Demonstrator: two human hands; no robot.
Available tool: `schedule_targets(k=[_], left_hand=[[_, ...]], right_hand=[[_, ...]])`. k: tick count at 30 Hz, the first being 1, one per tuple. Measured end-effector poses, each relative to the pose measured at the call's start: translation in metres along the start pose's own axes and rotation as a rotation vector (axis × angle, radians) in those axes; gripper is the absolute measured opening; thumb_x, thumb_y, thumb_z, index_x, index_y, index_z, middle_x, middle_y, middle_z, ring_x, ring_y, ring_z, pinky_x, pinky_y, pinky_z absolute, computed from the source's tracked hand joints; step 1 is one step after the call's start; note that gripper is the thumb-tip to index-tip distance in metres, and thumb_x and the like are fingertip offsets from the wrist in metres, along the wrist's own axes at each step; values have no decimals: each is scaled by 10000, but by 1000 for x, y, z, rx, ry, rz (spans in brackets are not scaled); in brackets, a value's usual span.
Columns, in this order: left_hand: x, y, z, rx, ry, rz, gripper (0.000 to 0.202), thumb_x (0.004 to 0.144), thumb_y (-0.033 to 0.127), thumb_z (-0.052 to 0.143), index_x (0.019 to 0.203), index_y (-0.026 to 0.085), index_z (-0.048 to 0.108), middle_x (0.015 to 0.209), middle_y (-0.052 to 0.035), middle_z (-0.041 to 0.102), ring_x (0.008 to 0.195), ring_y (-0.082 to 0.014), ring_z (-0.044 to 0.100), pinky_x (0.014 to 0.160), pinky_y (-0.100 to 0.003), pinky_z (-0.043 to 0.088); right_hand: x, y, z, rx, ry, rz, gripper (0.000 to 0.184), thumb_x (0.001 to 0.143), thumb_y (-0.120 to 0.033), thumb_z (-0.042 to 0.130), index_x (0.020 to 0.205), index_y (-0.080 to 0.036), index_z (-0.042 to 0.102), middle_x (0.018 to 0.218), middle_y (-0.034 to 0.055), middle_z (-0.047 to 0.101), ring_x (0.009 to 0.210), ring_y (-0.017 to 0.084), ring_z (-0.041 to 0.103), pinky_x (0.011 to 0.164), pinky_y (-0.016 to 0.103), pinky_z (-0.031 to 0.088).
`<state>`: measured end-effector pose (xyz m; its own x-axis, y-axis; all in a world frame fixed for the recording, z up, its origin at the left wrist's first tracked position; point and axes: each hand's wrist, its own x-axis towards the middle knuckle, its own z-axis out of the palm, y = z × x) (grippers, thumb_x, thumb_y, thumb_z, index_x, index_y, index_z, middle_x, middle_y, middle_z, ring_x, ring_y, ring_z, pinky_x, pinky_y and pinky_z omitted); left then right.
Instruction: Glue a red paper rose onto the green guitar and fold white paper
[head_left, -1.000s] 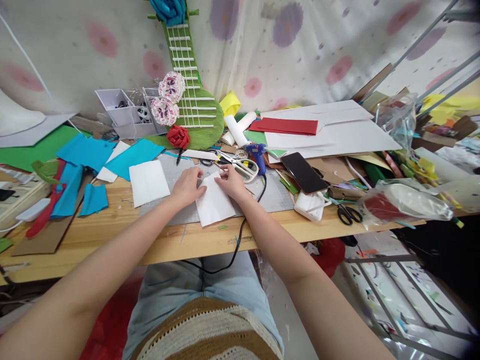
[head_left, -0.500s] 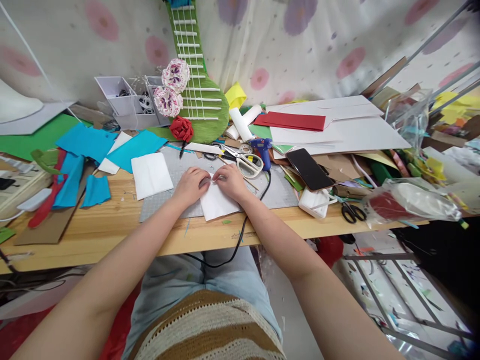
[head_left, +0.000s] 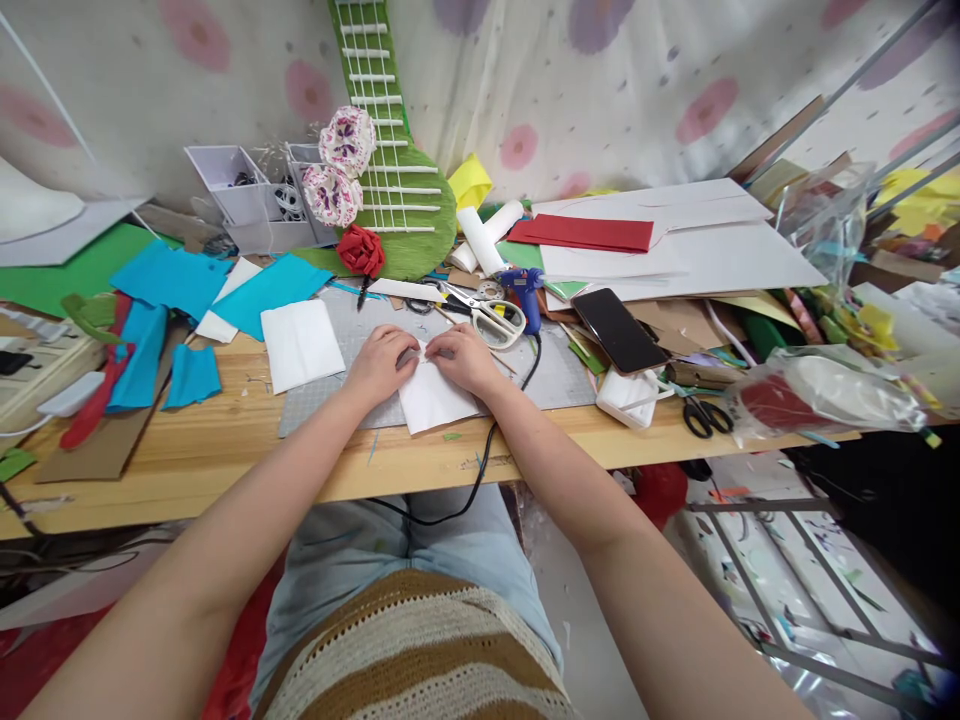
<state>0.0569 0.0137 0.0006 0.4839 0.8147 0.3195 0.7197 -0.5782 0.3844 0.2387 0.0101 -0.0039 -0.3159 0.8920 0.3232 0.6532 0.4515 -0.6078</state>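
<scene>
A white sheet of paper (head_left: 435, 400) lies on the grey cutting mat (head_left: 311, 405) in front of me. At its far edge, my left hand (head_left: 384, 362) pinches the paper with curled fingers. Close beside it, my right hand (head_left: 463, 358) grips the same edge, its fingertips nearly meeting those of the left. The fingers hide the exact spot they hold. White-handled scissors (head_left: 499, 325) rest just beyond my right hand, with a blue glue gun (head_left: 525, 292) next to them. Another white paper piece (head_left: 301, 345) lies to the left.
Blue paper pieces (head_left: 259, 297) are spread at the left. A green guitar-shaped craft (head_left: 412, 200) with paper flowers stands at the back. A phone (head_left: 619, 330) and black-handled scissors (head_left: 707, 418) lie right. The glue gun's black cord (head_left: 487, 455) hangs over the table's front edge.
Both hands stay at the paper's far edge with hardly any shift of the fingers. The whole view has tilted very slightly, so things sit a little higher.
</scene>
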Motion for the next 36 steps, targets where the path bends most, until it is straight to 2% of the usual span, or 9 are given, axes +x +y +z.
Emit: schedule_targets(k=[11,18,26,31,36], left_hand=[[0,-3,1,-8,-10,-16,221,807,264,502,985,203,617,1033,-62,653,1154,-251,442,1008,-425,382],[0,-3,1,-10,20,16,230,817,263,500,1001,182,613,1035,-64,653,1137,-240,446,1014,-399,380],[-2,2,-1,38,-26,50,320,859,228,444,1125,197,620,1174,-52,634,1244,-230,411,1058,-428,355],[-4,2,2,58,1,-5,432,861,229,459,1286,202,534,1270,-82,570,1257,-196,443,1056,-366,381],[-4,2,1,91,-24,-46,481,861,231,474,1341,198,486,1222,-67,609,1287,-198,420,1071,-352,368]], right_hand=[[0,2,1,-26,-2,-18,209,759,-108,563,798,-237,723,895,-1,714,944,211,480,919,363,402],[0,5,1,-10,-8,-40,208,773,-118,572,804,-238,739,942,10,716,940,208,476,921,374,401],[0,4,-1,-16,-25,-43,195,792,-153,586,813,-251,754,961,14,717,950,216,466,910,383,401],[0,5,-2,-47,-36,-70,197,805,-167,582,850,-242,759,986,19,718,946,215,474,905,379,406],[-2,4,-5,-106,-54,-100,209,816,-163,570,901,-213,755,998,17,719,955,206,488,892,350,414]])
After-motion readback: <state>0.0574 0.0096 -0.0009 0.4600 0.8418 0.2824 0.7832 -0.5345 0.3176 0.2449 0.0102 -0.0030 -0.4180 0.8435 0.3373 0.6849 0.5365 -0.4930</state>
